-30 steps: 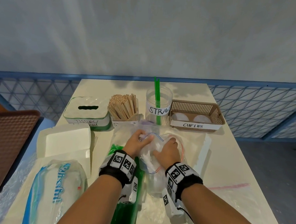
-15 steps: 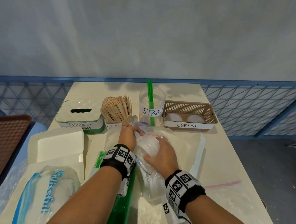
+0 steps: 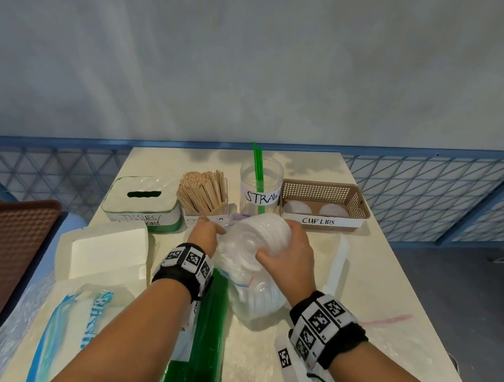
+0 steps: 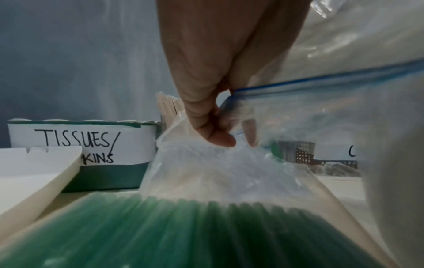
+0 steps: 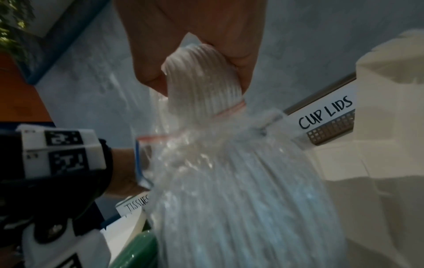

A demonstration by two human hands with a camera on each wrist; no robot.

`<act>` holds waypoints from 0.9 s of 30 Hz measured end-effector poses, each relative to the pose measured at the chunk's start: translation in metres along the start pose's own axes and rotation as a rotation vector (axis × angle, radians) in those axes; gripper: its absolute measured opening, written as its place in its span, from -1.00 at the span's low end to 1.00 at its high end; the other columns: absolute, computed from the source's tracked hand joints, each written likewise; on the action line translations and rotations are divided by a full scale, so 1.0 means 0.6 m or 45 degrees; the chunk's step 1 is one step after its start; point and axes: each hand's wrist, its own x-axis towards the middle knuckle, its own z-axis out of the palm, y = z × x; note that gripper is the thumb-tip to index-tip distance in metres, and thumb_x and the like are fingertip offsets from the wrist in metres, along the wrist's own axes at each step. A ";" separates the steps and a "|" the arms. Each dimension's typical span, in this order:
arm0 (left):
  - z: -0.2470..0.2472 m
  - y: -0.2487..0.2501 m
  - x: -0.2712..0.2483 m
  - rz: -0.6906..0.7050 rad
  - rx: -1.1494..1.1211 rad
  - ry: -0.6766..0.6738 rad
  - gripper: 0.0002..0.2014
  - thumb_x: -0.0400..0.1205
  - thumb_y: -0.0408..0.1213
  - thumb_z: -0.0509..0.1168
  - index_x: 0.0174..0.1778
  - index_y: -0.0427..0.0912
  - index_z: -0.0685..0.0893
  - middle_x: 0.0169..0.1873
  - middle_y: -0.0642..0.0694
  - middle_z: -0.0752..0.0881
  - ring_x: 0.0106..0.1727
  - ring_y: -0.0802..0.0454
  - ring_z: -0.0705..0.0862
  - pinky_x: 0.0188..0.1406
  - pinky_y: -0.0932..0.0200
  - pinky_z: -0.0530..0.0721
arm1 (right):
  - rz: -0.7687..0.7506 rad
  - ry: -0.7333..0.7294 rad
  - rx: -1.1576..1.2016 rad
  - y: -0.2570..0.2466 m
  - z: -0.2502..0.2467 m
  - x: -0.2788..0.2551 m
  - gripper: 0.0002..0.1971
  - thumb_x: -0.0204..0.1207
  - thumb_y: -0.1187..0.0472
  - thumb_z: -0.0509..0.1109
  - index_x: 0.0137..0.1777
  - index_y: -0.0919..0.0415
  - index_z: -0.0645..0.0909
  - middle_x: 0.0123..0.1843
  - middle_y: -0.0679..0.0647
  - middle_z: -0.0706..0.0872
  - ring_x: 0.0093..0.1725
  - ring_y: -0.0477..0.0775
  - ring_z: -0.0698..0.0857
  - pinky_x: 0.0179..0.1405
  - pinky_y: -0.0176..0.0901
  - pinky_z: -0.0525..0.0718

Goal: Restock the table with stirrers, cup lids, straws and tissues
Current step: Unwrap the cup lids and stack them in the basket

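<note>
The stack of cup lids (image 3: 267, 232) sits at the centre of the head view, half out of the mouth of a clear zip bag (image 3: 255, 298), with the right hand (image 3: 288, 253) curled round the stack's end and the left hand (image 3: 207, 232) pinching the bag's rim to hold it back. The cup-lid basket (image 3: 323, 193), at upper right of the surface (image 3: 366, 282), holds only two lids, so that restock looks just begun. The stirrer box (image 3: 204, 192) already looks full; the straw jar (image 3: 260, 185) holds only a couple of green straws, with the pack of green straws (image 3: 205, 330) lying unopened at lower centre. The tissue box (image 3: 142, 202) at left shows nothing in its slot, and the tissue pack (image 3: 65, 330) at lower left looks untouched, so straws and tissues seem left to do. Against half a second earlier, the lids have risen further out of the bag and the right hand has shifted up toward the basket.
</note>
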 end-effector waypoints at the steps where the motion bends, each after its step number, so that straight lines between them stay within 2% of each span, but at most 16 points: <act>1: 0.001 -0.005 0.000 0.000 0.038 -0.023 -0.58 0.58 -0.56 0.16 0.28 -0.13 0.67 0.42 -0.37 0.42 0.48 -0.20 0.38 0.48 0.15 0.30 | -0.006 0.019 0.013 -0.004 -0.004 0.003 -0.39 0.22 0.18 0.56 0.27 0.13 0.42 0.15 0.04 0.58 0.12 0.05 0.60 0.03 -0.16 0.58; 4: 0.004 -0.010 -0.006 0.023 0.133 -0.133 -0.65 0.63 -0.45 0.13 0.25 -0.18 0.68 0.29 -0.26 0.61 0.41 -0.17 0.43 0.41 0.16 0.33 | -0.027 0.035 0.025 -0.015 -0.013 0.016 -0.36 0.23 0.15 0.56 0.31 0.13 0.40 0.20 0.06 0.59 0.14 0.07 0.60 0.04 -0.11 0.61; 5: 0.000 -0.006 -0.007 0.032 0.144 -0.114 -0.67 0.63 -0.44 0.12 0.22 -0.21 0.69 0.28 -0.25 0.62 0.38 -0.17 0.47 0.42 0.13 0.36 | -0.040 0.043 0.030 -0.019 -0.016 0.020 -0.36 0.22 0.16 0.56 0.31 0.13 0.41 0.20 0.06 0.59 0.15 0.08 0.61 0.05 -0.08 0.64; 7: -0.022 0.010 -0.012 0.027 0.021 0.116 -0.74 0.65 -0.43 0.13 0.12 -0.29 0.70 0.24 -0.28 0.62 0.25 -0.17 0.57 0.38 0.04 0.47 | -0.091 0.061 0.031 -0.026 -0.023 0.027 -0.36 0.22 0.17 0.55 0.31 0.12 0.41 0.19 0.05 0.59 0.16 0.09 0.61 0.09 0.00 0.66; 9: -0.065 0.040 -0.022 0.027 -0.219 0.433 -0.76 0.70 -0.36 0.10 0.01 -0.37 0.66 0.01 -0.25 0.64 0.00 -0.13 0.59 0.17 0.04 0.55 | -0.179 0.076 0.000 -0.036 -0.031 0.034 -0.36 0.21 0.20 0.56 0.32 0.13 0.43 0.20 0.03 0.58 0.19 0.05 0.57 0.12 -0.05 0.62; 10: -0.092 0.060 -0.028 0.038 -0.314 0.515 -0.71 0.72 -0.30 0.07 -0.04 -0.39 0.65 -0.12 -0.21 0.62 -0.10 -0.09 0.56 0.05 0.05 0.55 | -0.231 0.078 -0.025 -0.040 -0.035 0.039 -0.35 0.21 0.22 0.56 0.32 0.13 0.43 0.20 0.02 0.58 0.20 0.02 0.54 0.13 -0.12 0.57; 11: -0.119 0.081 -0.037 0.046 -0.387 0.521 -0.63 0.74 -0.21 0.03 -0.08 -0.39 0.65 -0.20 -0.19 0.61 -0.17 -0.07 0.54 -0.04 0.05 0.54 | -0.286 0.072 -0.055 -0.045 -0.040 0.044 -0.35 0.20 0.24 0.57 0.32 0.13 0.45 0.20 0.01 0.57 0.20 -0.01 0.52 0.15 -0.18 0.52; 13: -0.164 0.118 -0.051 0.042 -0.571 0.352 -0.43 0.72 0.08 -0.04 -0.13 -0.35 0.66 -0.30 -0.19 0.66 -0.26 -0.09 0.62 -0.16 0.08 0.58 | -0.424 0.048 -0.134 -0.054 -0.050 0.056 -0.32 0.16 0.27 0.60 0.32 0.13 0.47 0.21 0.00 0.57 0.21 -0.05 0.50 0.20 -0.25 0.44; 15: -0.192 0.145 -0.064 -0.019 -0.833 -0.019 -0.30 0.60 0.33 -0.07 -0.10 -0.27 0.66 -0.30 -0.24 0.74 -0.25 -0.15 0.74 -0.17 0.07 0.72 | -0.596 0.000 -0.221 -0.061 -0.063 0.069 -0.31 0.12 0.31 0.61 0.30 0.13 0.50 0.21 0.01 0.59 0.21 -0.05 0.48 0.22 -0.23 0.44; 17: -0.204 0.164 -0.074 -0.067 -1.028 -0.346 -0.32 0.52 0.39 0.02 -0.04 -0.20 0.65 -0.26 -0.27 0.76 -0.21 -0.18 0.75 -0.15 0.06 0.76 | -0.759 -0.057 -0.306 -0.064 -0.080 0.082 -0.35 0.11 0.34 0.59 0.27 0.18 0.54 0.21 0.07 0.61 0.22 0.02 0.48 0.26 -0.20 0.42; 18: -0.204 0.171 -0.074 -0.088 -1.137 -0.438 -0.34 0.51 0.37 0.10 0.02 -0.21 0.65 -0.24 -0.28 0.75 -0.22 -0.18 0.74 -0.16 0.06 0.77 | -0.820 -0.083 -0.349 -0.065 -0.089 0.089 -0.37 0.11 0.35 0.58 0.26 0.20 0.55 0.21 0.10 0.61 0.24 0.05 0.47 0.29 -0.19 0.40; 21: -0.191 0.188 -0.058 -0.151 -1.424 -0.524 -0.38 0.50 0.20 0.31 0.24 -0.28 0.59 -0.12 -0.31 0.72 -0.23 -0.15 0.73 -0.12 0.05 0.76 | -0.925 -0.146 -0.460 -0.061 -0.112 0.116 -0.39 0.12 0.46 0.52 0.24 0.25 0.55 0.24 0.17 0.61 0.32 0.06 0.40 0.37 -0.30 0.26; 23: -0.181 0.201 -0.048 -0.210 -1.550 -0.528 -0.46 0.52 0.08 0.35 0.25 -0.27 0.55 -0.15 -0.26 0.71 -0.23 -0.11 0.73 -0.10 0.04 0.75 | -0.888 -0.220 -0.494 -0.060 -0.124 0.131 -0.40 0.17 0.52 0.50 0.26 0.25 0.53 0.32 0.17 0.56 0.45 0.09 0.34 0.43 -0.35 0.18; 25: -0.174 0.218 -0.042 -0.237 -1.641 -0.525 -0.58 0.57 -0.01 0.32 0.20 -0.25 0.54 -0.24 -0.19 0.68 -0.39 -0.01 0.74 -0.34 0.18 0.77 | -0.840 -0.308 -0.470 -0.059 -0.137 0.143 -0.42 0.23 0.50 0.50 0.28 0.24 0.50 0.39 0.15 0.51 0.57 0.11 0.24 0.49 -0.38 0.09; 27: -0.167 0.234 -0.040 -0.250 -1.696 -0.527 -0.69 0.59 -0.09 0.31 0.08 -0.26 0.55 -0.28 -0.16 0.66 -0.50 0.05 0.72 -0.54 0.30 0.69 | -0.774 -0.390 -0.451 -0.057 -0.149 0.154 -0.42 0.29 0.40 0.54 0.32 0.19 0.47 0.48 0.09 0.42 0.65 0.07 0.10 0.57 -0.25 0.09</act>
